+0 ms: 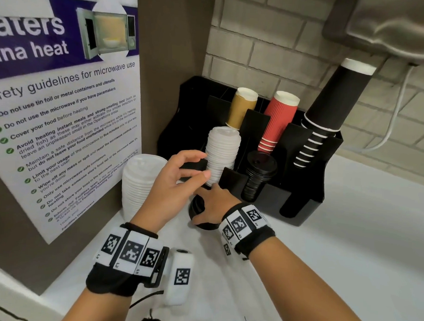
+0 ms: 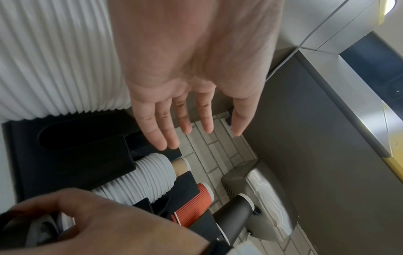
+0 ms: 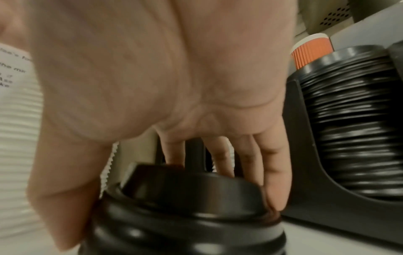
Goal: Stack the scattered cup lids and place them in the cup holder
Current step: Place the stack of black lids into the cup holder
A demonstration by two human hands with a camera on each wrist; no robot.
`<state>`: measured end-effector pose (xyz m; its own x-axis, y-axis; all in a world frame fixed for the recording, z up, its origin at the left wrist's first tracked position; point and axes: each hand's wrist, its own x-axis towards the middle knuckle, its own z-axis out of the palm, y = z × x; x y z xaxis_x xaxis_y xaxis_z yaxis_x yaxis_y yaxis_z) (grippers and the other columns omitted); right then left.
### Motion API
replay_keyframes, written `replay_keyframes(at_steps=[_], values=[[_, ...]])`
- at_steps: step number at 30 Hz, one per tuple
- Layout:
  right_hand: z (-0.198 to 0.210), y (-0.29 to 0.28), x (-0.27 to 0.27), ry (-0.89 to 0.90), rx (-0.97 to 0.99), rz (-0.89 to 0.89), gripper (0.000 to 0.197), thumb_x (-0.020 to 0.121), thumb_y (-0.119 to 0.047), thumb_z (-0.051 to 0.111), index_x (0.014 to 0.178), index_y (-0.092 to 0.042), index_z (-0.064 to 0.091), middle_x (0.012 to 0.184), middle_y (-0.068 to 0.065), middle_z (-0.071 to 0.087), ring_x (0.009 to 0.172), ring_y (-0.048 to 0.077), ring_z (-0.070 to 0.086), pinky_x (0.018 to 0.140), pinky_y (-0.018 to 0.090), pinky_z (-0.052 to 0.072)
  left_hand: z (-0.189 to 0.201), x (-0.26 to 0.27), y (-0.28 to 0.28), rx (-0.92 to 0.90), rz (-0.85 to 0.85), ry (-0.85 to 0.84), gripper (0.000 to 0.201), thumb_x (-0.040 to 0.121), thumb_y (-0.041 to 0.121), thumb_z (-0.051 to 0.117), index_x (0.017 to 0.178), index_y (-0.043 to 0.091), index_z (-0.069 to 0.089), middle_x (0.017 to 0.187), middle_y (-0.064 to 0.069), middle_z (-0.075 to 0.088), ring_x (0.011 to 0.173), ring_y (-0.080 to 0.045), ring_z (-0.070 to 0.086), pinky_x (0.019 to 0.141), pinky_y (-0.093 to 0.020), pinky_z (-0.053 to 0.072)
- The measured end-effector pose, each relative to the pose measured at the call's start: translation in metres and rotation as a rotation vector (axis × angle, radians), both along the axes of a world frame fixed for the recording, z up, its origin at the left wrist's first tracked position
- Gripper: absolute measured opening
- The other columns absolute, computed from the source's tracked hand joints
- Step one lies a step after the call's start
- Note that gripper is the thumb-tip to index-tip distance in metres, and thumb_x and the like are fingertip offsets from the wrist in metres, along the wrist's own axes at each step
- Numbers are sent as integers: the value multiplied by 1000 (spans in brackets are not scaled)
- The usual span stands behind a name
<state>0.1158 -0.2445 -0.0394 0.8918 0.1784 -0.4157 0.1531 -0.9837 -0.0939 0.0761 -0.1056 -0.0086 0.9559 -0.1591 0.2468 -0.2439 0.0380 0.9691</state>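
Note:
A short stack of black lids (image 1: 204, 225) (image 3: 185, 224) stands on the white counter in front of the black cup holder (image 1: 310, 190). My right hand (image 1: 200, 206) (image 3: 174, 215) grips this stack from above, thumb on one side and fingers on the other. My left hand (image 1: 201, 164) (image 2: 196, 134) hovers open with straight fingers, just left of the white lid stack (image 1: 222, 156) (image 2: 148, 179) that sits in the holder's front left slot. A black lid stack (image 1: 259, 177) (image 3: 353, 129) fills the slot beside it. A tall loose stack of white lids (image 1: 138, 183) (image 2: 54, 57) stands on the counter under my left wrist.
Tan (image 1: 242, 108), red (image 1: 279, 122) and black (image 1: 331, 112) paper cups stand in the holder's rear slots. A panel with a microwave poster (image 1: 61, 118) closes off the left side. A metal appliance (image 1: 397, 30) hangs overhead at the right, with a cable on the brick wall.

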Motion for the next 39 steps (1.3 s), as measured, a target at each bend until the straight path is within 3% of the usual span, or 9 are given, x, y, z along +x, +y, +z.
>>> replay_keyframes(at_steps=[7, 12, 14, 16, 18, 21, 27, 32, 39], values=[[14, -20, -5, -84, 217, -65, 73, 72, -46, 72, 136, -35, 38, 123, 3, 33, 116, 32, 44, 100, 48, 41, -2, 2, 1, -13, 12, -19, 29, 84, 30, 69, 110, 39, 59, 124, 12, 56, 97, -2, 63, 87, -25, 50], [40, -49, -18, -203, 857, -143, 54, 71, -30, 78, 117, -40, 51, 114, -1, 50, 100, 5, 56, 79, 12, 43, -10, 0, 0, 42, -50, 2, 49, 81, 26, 74, 121, 45, 54, 130, 20, 52, 113, -3, 57, 82, -16, 49], [49, -51, -28, -133, 1152, -158, 54, 70, -27, 77, 115, -41, 52, 110, -2, 57, 90, 7, 65, 77, 21, 52, -11, -2, -1, 36, -180, 35, 76, 67, 29, 81, 131, 49, 45, 135, 25, 48, 120, -1, 55, 90, -22, 51], [53, -50, -36, -87, 1277, -138, 57, 68, -28, 79, 117, -40, 52, 116, 5, 59, 99, 24, 66, 83, 39, 55, -12, -3, -4, 5, -259, 36, 90, 63, 25, 83, 140, 45, 40, 141, 21, 46, 123, -5, 55, 93, -27, 53], [56, -49, -40, -85, 1330, -121, 56, 69, -27, 80, 118, -36, 53, 118, 9, 60, 104, 33, 64, 88, 46, 54, -11, -3, -7, -23, -248, 22, 92, 63, 20, 84, 141, 40, 41, 139, 16, 49, 120, -8, 58, 88, -28, 55], [58, -50, -42, -116, 1351, -164, 54, 68, -34, 80, 117, -32, 57, 114, 5, 64, 105, 30, 64, 87, 45, 54, -10, -3, -7, -60, -205, -1, 89, 59, 20, 85, 136, 41, 45, 129, 21, 54, 114, -4, 60, 80, -24, 56], [58, -50, -46, -148, 1339, -163, 54, 71, -26, 79, 119, -33, 58, 112, -1, 65, 104, 23, 65, 93, 48, 52, -8, -3, -7, -9, -147, -72, 90, 58, 23, 87, 137, 34, 44, 138, 5, 48, 122, -15, 55, 92, -41, 55], [59, -51, -46, -141, 1349, -157, 55, 71, -23, 79, 121, -33, 59, 114, 1, 65, 103, 22, 65, 95, 48, 51, -9, -2, -11, -31, -182, -72, 90, 54, 33, 91, 133, 40, 47, 136, 9, 49, 118, -16, 57, 81, -33, 58], [59, -50, -46, -137, 1345, -146, 54, 72, -22, 78, 121, -33, 58, 115, 1, 65, 105, 22, 65, 96, 46, 51, -6, -3, -10, -18, -167, -63, 90, 53, 35, 88, 133, 38, 47, 136, 7, 49, 119, -17, 57, 88, -43, 57]])
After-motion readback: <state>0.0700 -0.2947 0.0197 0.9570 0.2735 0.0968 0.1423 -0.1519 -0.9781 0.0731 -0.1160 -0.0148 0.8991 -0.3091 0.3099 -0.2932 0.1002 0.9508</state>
